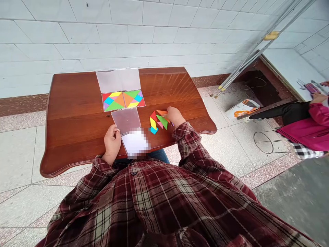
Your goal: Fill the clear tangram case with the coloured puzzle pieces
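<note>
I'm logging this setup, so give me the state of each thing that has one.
Two far tangram cases, open, filled.
Near tangram case, open, contents blurred.
Loose tangram pieces, spread on the table.
Left hand, curled at the near case's edge.
Right hand, at an orange piece, grip unclear.
Crutches, leaning.

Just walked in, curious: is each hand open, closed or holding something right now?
Left hand: curled at the clear square plastic lid; grip unclear.
Right hand: curled over the flat orange puzzle piece; grip unclear.

Maroon plaid shirt [164, 192], dark button [133, 173]
</note>
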`<state>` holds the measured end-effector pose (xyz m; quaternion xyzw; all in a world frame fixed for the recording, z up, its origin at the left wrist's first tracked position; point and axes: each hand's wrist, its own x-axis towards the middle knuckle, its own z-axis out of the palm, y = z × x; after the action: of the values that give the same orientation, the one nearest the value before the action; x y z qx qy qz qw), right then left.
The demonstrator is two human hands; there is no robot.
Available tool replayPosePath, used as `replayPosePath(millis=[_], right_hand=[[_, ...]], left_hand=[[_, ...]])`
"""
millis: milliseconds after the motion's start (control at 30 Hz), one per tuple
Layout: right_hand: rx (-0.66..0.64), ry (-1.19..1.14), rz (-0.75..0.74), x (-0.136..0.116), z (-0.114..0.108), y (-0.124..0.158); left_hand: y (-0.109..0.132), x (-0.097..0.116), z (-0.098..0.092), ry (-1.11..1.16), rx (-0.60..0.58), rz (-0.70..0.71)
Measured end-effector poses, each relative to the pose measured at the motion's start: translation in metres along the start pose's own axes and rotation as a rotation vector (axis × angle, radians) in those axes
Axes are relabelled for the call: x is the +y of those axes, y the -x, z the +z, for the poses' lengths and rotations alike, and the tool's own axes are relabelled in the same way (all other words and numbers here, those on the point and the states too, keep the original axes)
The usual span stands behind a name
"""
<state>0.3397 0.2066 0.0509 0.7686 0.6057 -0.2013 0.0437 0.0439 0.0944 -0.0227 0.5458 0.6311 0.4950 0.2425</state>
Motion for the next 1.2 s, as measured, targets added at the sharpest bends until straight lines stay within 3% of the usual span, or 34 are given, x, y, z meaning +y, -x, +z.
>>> replayPosePath(millis=[167,300,400,467,567,633,733,833,1200], right_hand=[[-0.042,-0.008,-0.009,0.001,-0.004,-0.014],[0.044,-0.042,-0.142,0.004,-0.008,-0.012],[0.227,-0.096,-0.352,-0.005,-0.005,0.014],[0.340,-0.138,-0.567,-0.018,0.004,0.041],[0.263,-0.103,-0.929,-0.038,0.033,0.078],[0.210,-0.027,-1.034,-0.048,0.056,0.090],[0.218,0.062,-1.057,-0.055,0.083,0.093],[0.240,0.090,-1.027,-0.056,0.095,0.090],[0.062,0.126,-0.902,-0.063,0.079,0.103]], left_hand=[[0.000,0.005,0.000,-0.010,-0.011,0.003],[0.000,0.007,0.002,0.045,-0.012,-0.022],[-0.003,0.008,0.002,0.082,-0.011,-0.057],[-0.006,0.008,0.002,0.105,-0.013,-0.082],[-0.011,0.008,0.003,0.173,-0.018,-0.156],[-0.012,0.009,0.003,0.205,-0.024,-0.191],[-0.011,0.011,0.003,0.200,-0.036,-0.164],[-0.009,0.012,0.003,0.169,-0.039,-0.120],[-0.006,0.009,0.005,0.074,-0.021,-0.067]])
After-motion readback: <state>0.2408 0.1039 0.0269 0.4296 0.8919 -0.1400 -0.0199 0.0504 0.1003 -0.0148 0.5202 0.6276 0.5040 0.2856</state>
